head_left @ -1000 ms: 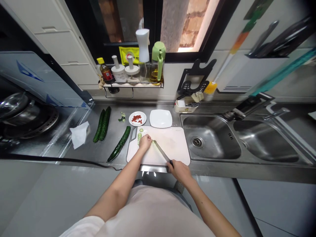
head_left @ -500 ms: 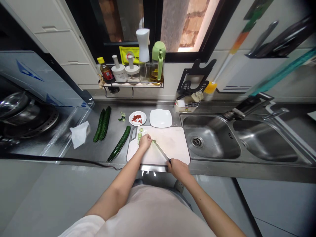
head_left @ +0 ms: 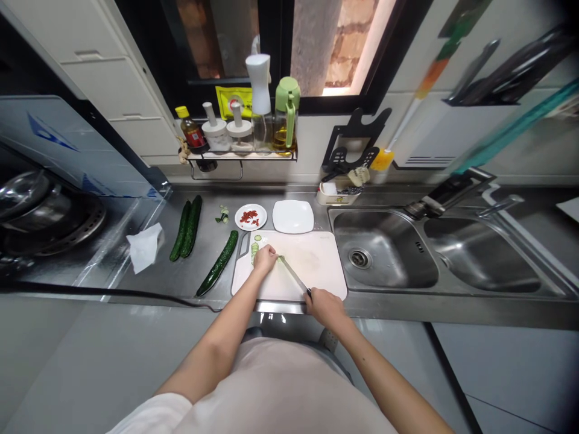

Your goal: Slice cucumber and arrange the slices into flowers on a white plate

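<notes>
A long-bladed kitchen knife (head_left: pixel 294 274) slants over the white cutting board (head_left: pixel 319 259), its black handle wrapped by my right hand (head_left: pixel 326 307) at the board's front edge. The knife tip reaches my left hand (head_left: pixel 265 260), whose fingers are closed together over the board. A small bit of green shows at the tip beside those fingers; what they pinch is too small to make out. Cucumber slices (head_left: pixel 254 248) lie in a row just left of my left hand, partly covered by it. A whole cucumber (head_left: pixel 218 263) rests on the counter left of the board.
Two more cucumbers (head_left: pixel 186 228) and a crumpled tissue (head_left: pixel 145 247) lie farther left. Behind the board stand a plate of red pieces (head_left: pixel 257 224) and a white plate (head_left: pixel 293 217). A double sink (head_left: pixel 384 265) adjoins on the right. Above hangs a condiment rack (head_left: pixel 246 158).
The view has shifted very slightly. Both hands and the knife keep nearly the same place on the board.
</notes>
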`<action>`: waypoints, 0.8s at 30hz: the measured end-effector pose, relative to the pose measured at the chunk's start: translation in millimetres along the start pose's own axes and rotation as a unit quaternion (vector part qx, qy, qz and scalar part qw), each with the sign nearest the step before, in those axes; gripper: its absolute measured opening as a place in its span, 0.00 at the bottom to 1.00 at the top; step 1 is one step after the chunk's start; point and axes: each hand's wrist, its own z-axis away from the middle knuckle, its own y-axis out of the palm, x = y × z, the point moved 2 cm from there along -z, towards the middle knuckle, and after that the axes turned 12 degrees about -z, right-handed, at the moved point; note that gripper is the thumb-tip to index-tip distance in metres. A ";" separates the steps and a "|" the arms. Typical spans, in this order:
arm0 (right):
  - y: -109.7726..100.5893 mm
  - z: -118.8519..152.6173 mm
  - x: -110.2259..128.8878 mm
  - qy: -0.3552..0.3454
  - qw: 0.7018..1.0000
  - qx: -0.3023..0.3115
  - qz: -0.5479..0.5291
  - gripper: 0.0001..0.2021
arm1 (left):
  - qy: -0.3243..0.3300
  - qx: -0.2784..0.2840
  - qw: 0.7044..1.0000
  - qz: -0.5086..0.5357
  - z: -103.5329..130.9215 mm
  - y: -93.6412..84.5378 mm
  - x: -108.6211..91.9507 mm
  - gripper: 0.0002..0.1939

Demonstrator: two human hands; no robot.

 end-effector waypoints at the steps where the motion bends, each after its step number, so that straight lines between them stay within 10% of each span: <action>1: 0.3 -0.2 0.2 0.003 1.000 0.001 -0.001 0.22 | -0.001 0.001 1.000 0.001 -0.1 0.0 0.1 0.05; 24: -1.0 -1.3 -0.8 0.012 1.000 0.013 -0.010 0.21 | -0.004 0.002 1.000 0.001 0.2 -0.8 0.1 0.05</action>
